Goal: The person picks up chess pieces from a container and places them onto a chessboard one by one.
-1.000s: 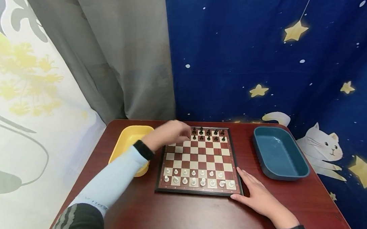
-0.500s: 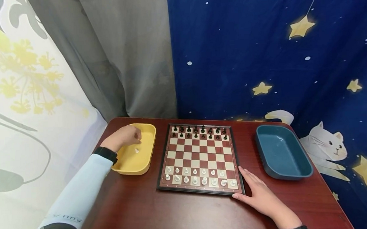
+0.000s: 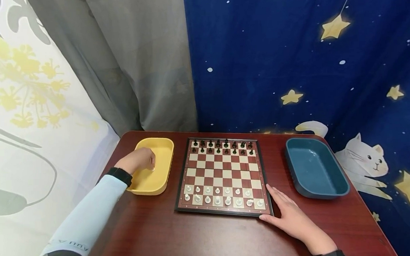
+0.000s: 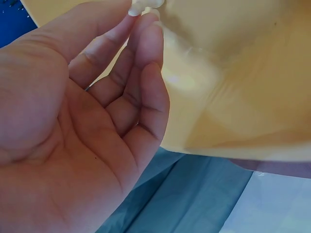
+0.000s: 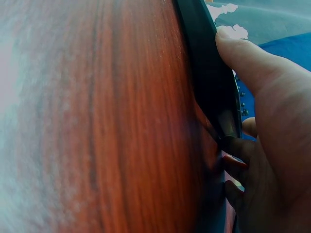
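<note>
Head view: left hand [image 3: 140, 160] lowered into the yellow tray [image 3: 165, 144] at the far left of the dark red surface [image 3: 195, 237], fingers curled around a small white chess piece [image 3: 153, 168] just showing at the fingertips. Chessboard [image 3: 223, 176] in the middle, black pieces [image 3: 222, 147] on the two far rows, white pieces [image 3: 221, 194] on the two near rows, with what looks like one gap at the near left part. Right hand [image 3: 291, 219] lying flat, fingers straight, against the near right corner of the board. Empty blue tray [image 3: 315, 169] to the right, well apart from both hands.

Left wrist view: thumb and fingertips [image 4: 146, 29] together, pinching the white chess piece [image 4: 143, 6] just above the yellow tray floor [image 4: 233, 77].

Right wrist view: thumb [image 5: 243, 53] pressed on the black board frame [image 5: 209, 73], fingers relaxed, holding nothing.

Judged step: lifting the last white piece out of the tray. Next move probably calling for a steady pinch, then a carry right to the free square without touching neighbouring pieces, board kept in place meanwhile.
</note>
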`<state>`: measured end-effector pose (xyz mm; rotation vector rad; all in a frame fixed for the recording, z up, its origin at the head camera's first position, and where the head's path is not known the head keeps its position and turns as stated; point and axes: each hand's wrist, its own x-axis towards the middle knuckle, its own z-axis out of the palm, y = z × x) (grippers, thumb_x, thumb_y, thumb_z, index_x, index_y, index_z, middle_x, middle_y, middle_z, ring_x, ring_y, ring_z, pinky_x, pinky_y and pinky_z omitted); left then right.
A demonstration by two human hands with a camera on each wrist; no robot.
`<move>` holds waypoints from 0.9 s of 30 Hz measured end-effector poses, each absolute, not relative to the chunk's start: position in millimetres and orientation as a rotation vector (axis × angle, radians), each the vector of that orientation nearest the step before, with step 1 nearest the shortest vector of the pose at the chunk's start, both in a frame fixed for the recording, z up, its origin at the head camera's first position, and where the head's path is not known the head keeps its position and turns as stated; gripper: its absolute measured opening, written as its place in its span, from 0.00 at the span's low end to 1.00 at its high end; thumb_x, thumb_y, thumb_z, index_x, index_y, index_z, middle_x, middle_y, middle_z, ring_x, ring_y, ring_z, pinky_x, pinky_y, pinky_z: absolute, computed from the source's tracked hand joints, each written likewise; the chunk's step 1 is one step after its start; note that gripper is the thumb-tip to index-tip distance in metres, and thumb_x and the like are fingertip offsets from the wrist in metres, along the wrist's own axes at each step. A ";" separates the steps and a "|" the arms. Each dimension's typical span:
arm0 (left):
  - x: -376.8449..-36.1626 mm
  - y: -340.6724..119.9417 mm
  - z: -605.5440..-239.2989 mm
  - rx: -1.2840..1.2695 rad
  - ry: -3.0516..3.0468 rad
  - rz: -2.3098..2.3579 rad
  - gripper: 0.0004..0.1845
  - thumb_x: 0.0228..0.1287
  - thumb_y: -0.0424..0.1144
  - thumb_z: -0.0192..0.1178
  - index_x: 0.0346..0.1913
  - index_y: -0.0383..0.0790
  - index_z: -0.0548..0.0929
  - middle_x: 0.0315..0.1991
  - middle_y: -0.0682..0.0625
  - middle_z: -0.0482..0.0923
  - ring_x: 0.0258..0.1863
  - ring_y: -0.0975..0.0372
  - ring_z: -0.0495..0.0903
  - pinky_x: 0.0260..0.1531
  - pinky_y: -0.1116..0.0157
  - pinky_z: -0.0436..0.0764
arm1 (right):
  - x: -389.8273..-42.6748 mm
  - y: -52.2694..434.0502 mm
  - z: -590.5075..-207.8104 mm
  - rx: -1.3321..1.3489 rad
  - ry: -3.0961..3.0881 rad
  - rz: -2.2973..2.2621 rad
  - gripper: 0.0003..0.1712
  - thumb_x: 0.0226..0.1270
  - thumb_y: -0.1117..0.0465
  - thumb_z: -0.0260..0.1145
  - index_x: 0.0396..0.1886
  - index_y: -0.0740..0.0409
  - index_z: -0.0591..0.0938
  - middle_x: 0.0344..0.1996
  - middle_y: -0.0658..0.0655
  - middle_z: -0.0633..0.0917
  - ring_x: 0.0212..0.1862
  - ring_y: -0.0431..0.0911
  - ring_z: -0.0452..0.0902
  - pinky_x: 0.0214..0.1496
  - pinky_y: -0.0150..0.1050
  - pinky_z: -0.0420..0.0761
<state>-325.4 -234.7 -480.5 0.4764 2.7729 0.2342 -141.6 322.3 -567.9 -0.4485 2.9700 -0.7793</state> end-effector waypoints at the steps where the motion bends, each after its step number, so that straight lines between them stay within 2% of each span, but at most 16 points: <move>1: -325.7 -234.3 -481.9 0.482 2.774 0.226 0.11 0.65 0.35 0.79 0.28 0.46 0.87 0.30 0.52 0.82 0.35 0.56 0.78 0.44 0.56 0.78 | -141.1 322.6 -567.9 -0.449 2.971 -0.778 0.65 0.66 0.27 0.76 0.89 0.57 0.62 0.81 0.71 0.70 0.81 0.70 0.64 0.74 0.74 0.69; 8: -324.8 -233.5 -485.9 0.497 2.800 0.223 0.12 0.64 0.35 0.81 0.27 0.45 0.87 0.27 0.52 0.80 0.32 0.57 0.77 0.39 0.59 0.77 | -138.1 324.4 -569.6 -0.432 2.968 -0.785 0.65 0.66 0.26 0.75 0.89 0.56 0.62 0.81 0.71 0.70 0.81 0.70 0.64 0.74 0.75 0.68; 15: -321.9 -235.4 -479.7 0.544 2.840 0.275 0.10 0.65 0.34 0.80 0.29 0.45 0.89 0.29 0.52 0.81 0.34 0.56 0.77 0.42 0.57 0.78 | -137.0 324.8 -570.7 -0.409 2.964 -0.786 0.65 0.65 0.25 0.75 0.90 0.55 0.61 0.81 0.71 0.70 0.81 0.70 0.64 0.74 0.74 0.68; 22: -320.1 -223.8 -453.4 0.748 2.975 0.451 0.02 0.69 0.31 0.76 0.40 0.40 0.93 0.37 0.51 0.88 0.39 0.55 0.83 0.49 0.51 0.85 | -138.6 324.6 -569.5 -0.406 2.964 -0.808 0.66 0.64 0.24 0.75 0.90 0.55 0.61 0.82 0.70 0.69 0.81 0.69 0.63 0.74 0.74 0.68; 27: -313.9 -188.7 -434.7 0.873 3.006 0.533 0.06 0.73 0.35 0.74 0.49 0.41 0.95 0.45 0.50 0.91 0.45 0.54 0.87 0.52 0.50 0.86 | -141.6 324.1 -568.9 -0.410 2.958 -0.805 0.67 0.64 0.23 0.74 0.90 0.54 0.61 0.82 0.70 0.69 0.81 0.69 0.63 0.74 0.73 0.69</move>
